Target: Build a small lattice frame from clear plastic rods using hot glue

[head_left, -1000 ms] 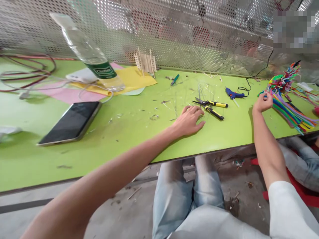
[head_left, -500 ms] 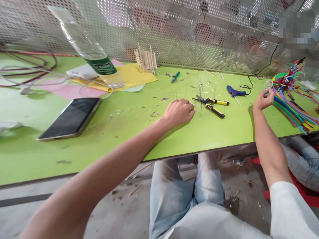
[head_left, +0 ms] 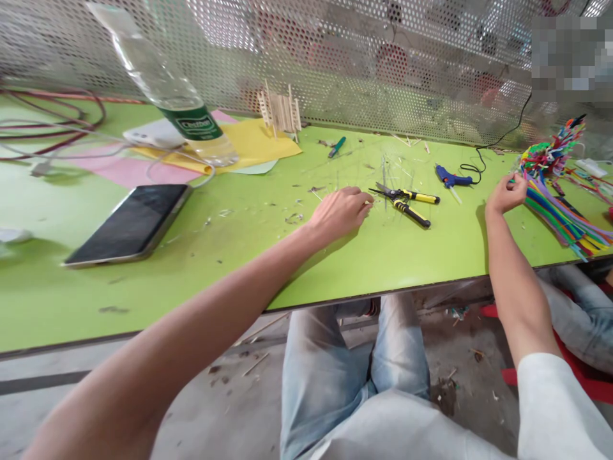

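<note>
My left hand [head_left: 341, 209] rests palm down on the green table, fingers curled and drawn together toward the thumb. Whatever may be between them is too small to make out. Just right of it lie open snips [head_left: 405, 201] with yellow and black handles, among thin clippings. My right hand [head_left: 506, 193] is closed at the left edge of a bundle of colourful pipe cleaners [head_left: 565, 214]; what its fingertips hold, if anything, is hidden. Between the snips and that hand lies a blue glue gun [head_left: 453, 177] with a clear stick at its back.
A water bottle [head_left: 196, 124], phone [head_left: 131, 223], yellow paper [head_left: 258, 144] and small stick model [head_left: 280, 112] occupy the left side. A green-handled tool [head_left: 337, 147] lies farther back. Perforated metal mesh [head_left: 335, 70] borders the table. Another person sits at the far right.
The fingers of my left hand have drawn in closer together, shifting slightly left. My right hand stays by the pipe cleaners. The view has shifted a little.
</note>
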### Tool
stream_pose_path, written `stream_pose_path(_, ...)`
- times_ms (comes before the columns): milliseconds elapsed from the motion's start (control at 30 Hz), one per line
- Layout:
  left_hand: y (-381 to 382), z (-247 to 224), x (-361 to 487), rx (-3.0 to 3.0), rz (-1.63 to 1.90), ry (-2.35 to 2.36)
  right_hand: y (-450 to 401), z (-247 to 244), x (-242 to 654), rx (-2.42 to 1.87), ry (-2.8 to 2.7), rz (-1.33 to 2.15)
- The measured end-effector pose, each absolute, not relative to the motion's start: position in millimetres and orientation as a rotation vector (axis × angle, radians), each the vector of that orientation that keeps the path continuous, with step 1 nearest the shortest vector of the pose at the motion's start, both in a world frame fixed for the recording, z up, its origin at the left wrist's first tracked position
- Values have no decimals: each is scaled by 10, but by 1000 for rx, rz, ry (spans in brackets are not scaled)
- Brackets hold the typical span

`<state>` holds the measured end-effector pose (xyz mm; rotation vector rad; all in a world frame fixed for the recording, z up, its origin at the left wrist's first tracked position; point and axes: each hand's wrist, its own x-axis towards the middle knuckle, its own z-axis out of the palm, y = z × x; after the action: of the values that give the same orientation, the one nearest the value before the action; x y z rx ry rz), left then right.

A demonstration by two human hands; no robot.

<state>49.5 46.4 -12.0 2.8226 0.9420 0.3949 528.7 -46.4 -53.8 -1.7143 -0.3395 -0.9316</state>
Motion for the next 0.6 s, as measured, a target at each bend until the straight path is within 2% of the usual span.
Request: stream_pose_path(600, 523, -219, 486, 2769, 668, 772, -456, -461, 5177, -1733, -357, -854)
